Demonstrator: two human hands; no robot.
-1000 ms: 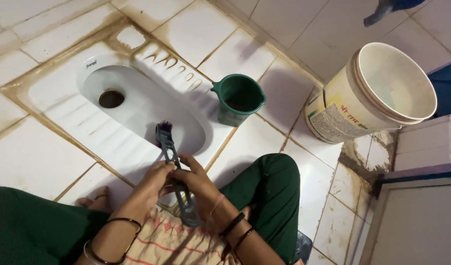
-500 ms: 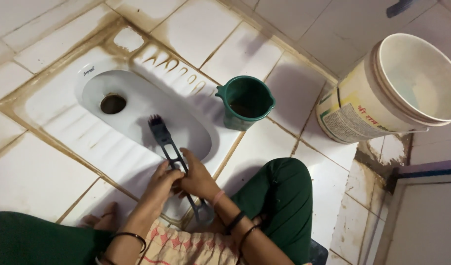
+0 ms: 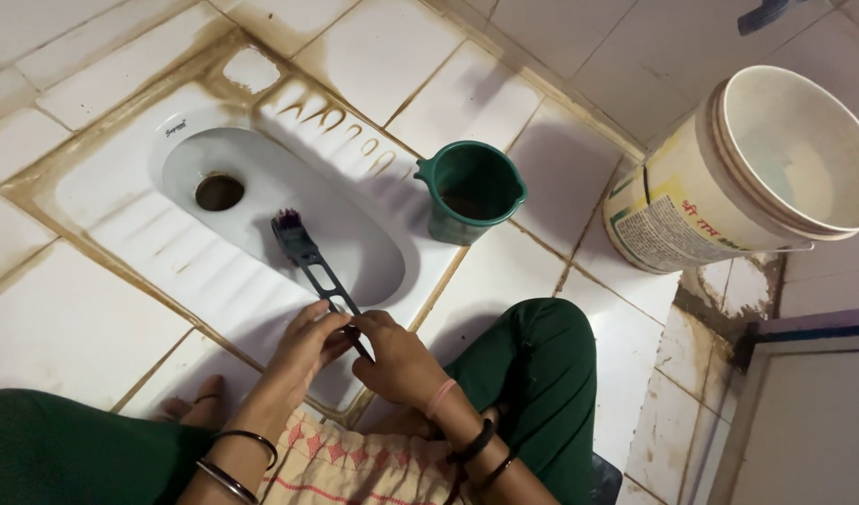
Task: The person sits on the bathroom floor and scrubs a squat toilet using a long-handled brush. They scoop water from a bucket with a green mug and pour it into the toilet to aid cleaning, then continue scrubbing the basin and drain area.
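Observation:
I squat over a white floor-level toilet pan (image 3: 121, 182) set into stained white tiles. Both my hands grip the grey handle of a long scrubbing brush (image 3: 303, 252). My left hand (image 3: 308, 341) holds the handle from the left, and my right hand (image 3: 397, 355) closes on it just below. The dark bristle head rests inside the bowl, to the right of the drain hole (image 3: 219, 192). My wrists carry dark bangles.
A dark green plastic mug (image 3: 469, 192) stands on the tiles right of the pan. A large white bucket (image 3: 757, 164) with a printed label sits at the far right. My green-clad knee (image 3: 532, 355) is at the lower centre, with a raised ledge (image 3: 813, 327) beyond it.
The brush head has slid left and further into the bowl, towards the drain hole. Both hands have shifted lower along the handle, and the view has tilted slightly.

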